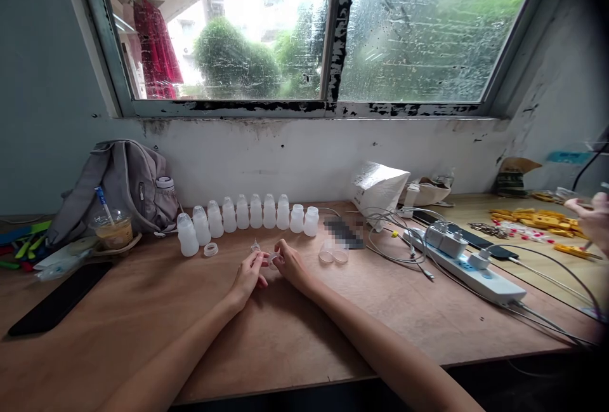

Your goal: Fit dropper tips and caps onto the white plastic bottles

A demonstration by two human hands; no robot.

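Observation:
Just in front of the row of bottles, my left hand (248,273) is closed on a small clear nipple (255,244) with a pointed tip. Beside it, my right hand (291,265) pinches a small translucent ring-shaped piece (273,258), close to the left fingers. Several frosted feeding bottles (187,234) stand upright in a curved row behind the hands. Two bottles (311,221) at the right end have open-looking necks and no domed top. A white ring (210,249) lies left of my hands. Two clear round pieces (326,254) lie to the right.
At left are a backpack (126,183), an iced drink (113,228) and a black flat object (59,298). To the right are a power strip (485,279), tangled cables (380,237) and a silvery bag (378,186). Another person's hand (592,215) shows near yellow parts (537,218).

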